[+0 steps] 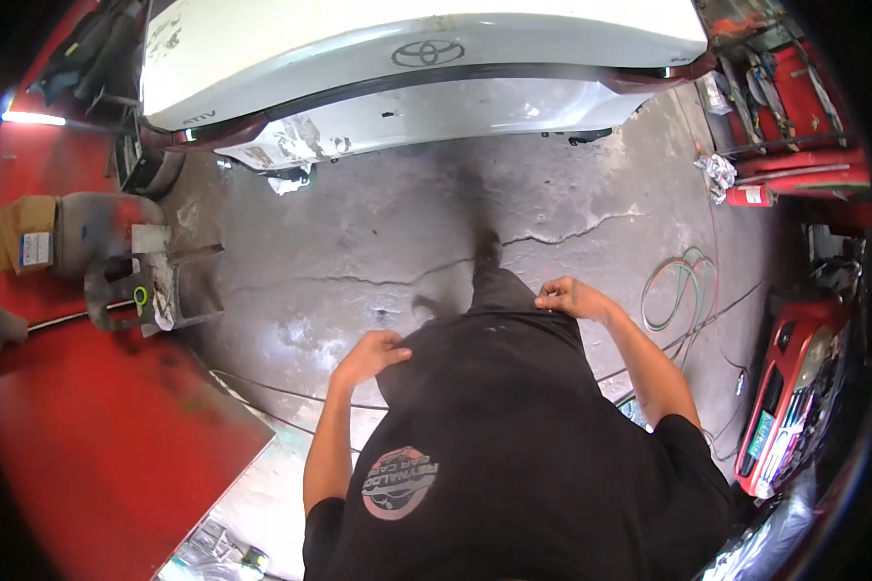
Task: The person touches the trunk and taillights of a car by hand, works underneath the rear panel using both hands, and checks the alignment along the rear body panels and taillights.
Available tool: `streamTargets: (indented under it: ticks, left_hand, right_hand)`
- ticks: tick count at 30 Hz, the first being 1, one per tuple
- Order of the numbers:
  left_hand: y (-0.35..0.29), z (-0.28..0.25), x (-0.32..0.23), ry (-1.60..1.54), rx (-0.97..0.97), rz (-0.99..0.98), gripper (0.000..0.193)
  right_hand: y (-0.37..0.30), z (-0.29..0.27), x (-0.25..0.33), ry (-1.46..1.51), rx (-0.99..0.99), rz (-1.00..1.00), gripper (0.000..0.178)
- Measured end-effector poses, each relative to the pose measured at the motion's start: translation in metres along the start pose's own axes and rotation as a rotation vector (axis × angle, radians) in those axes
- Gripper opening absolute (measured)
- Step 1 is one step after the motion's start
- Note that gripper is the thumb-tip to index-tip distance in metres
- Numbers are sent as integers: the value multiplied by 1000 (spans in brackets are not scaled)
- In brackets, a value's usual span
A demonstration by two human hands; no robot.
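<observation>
My left hand [368, 358] is beside the left edge of my black T-shirt [513, 426], near its hem. Its fingers are loosely curled, with the thumb apart from them, and no object shows in it. Close to the right side of the same hem, my right hand [574, 297] is closed, fingertips against the thumb. Whether it pinches the cloth or some small thing cannot be made out. Below the shirt, a dark trouser leg [499, 283] steps forward on the concrete floor. Across the far side stands a white car [310, 97], its rear end toward me, with patchy worn paint and no bumper fitted.
A red panel [116, 445] lies at the near left, with a grey tank [107, 232] and a metal stand [189, 281] behind it. Coiled hoses [673, 295] lie on the floor at right, near a red car front [785, 387]. A tool rack [780, 92] stands far right.
</observation>
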State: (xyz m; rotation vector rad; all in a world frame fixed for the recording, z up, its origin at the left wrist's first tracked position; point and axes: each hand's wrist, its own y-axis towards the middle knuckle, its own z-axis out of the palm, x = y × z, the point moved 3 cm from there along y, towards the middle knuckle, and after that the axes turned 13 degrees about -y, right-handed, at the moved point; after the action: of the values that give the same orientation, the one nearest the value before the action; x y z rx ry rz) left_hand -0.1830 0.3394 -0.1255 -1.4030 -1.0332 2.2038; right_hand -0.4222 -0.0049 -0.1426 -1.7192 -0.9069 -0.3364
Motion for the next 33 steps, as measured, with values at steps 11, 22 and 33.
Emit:
streamTargets:
  ticks: [11,22,33]
  left_hand:
    - [76,-31,169,-266,-634,-206,22]
    - [128,-64,146,111,-449,-65,22]
    - [149,-110,62,-167,-532,-95,26]
  right_hand:
    - [50,-65,-105,-266,-405,109,32]
    - [48,-55,-79,-591,15,-93,21]
    - [-63,-42,21,-510,609,283,25]
